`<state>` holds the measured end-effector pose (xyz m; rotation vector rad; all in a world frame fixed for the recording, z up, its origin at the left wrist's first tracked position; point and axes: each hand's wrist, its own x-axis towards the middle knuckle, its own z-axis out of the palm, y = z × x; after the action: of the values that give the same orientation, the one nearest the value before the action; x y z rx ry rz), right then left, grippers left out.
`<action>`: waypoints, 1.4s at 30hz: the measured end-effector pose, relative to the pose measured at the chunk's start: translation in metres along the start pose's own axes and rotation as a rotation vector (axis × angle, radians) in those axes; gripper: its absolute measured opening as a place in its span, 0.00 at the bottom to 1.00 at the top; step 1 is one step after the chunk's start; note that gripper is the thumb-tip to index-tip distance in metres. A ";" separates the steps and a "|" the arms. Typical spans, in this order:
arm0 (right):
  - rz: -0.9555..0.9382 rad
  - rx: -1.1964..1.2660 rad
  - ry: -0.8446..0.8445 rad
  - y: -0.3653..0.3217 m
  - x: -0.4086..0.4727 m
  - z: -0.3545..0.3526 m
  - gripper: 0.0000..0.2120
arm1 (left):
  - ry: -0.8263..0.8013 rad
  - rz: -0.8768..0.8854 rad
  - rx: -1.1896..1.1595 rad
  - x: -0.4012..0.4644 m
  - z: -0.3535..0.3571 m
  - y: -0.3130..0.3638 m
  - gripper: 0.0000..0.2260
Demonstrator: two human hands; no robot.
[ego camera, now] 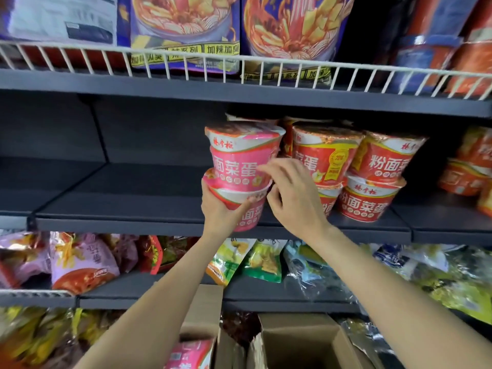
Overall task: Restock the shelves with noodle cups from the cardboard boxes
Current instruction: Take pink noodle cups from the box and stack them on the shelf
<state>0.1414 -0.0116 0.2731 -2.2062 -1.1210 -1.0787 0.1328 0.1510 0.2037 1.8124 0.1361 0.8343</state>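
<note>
Both hands (266, 198) steady stacked pink cups (239, 171) (mid-shelf).

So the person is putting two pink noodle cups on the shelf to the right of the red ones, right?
Not quite. The head view shows the two stacked pink noodle cups going to the left of the red noodle cups, not the right. The left hand grips the bottom cup; the right hand steadies the stack.
</note>
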 end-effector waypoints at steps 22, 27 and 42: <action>0.409 0.140 -0.350 -0.065 -0.062 -0.009 0.16 | -0.074 0.011 0.367 -0.073 -0.073 0.045 0.27; 0.450 0.470 -0.453 -0.123 -0.120 -0.001 0.11 | -0.058 0.001 0.318 -0.170 -0.162 0.024 0.14; 0.727 0.301 -1.254 -0.223 -0.328 0.142 0.46 | -0.816 -0.617 1.306 -0.364 -0.290 -0.143 0.47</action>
<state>-0.0978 0.0554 -0.0665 -2.6033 -0.6073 0.8413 -0.2704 0.2669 -0.0428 2.8824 0.7838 -0.6779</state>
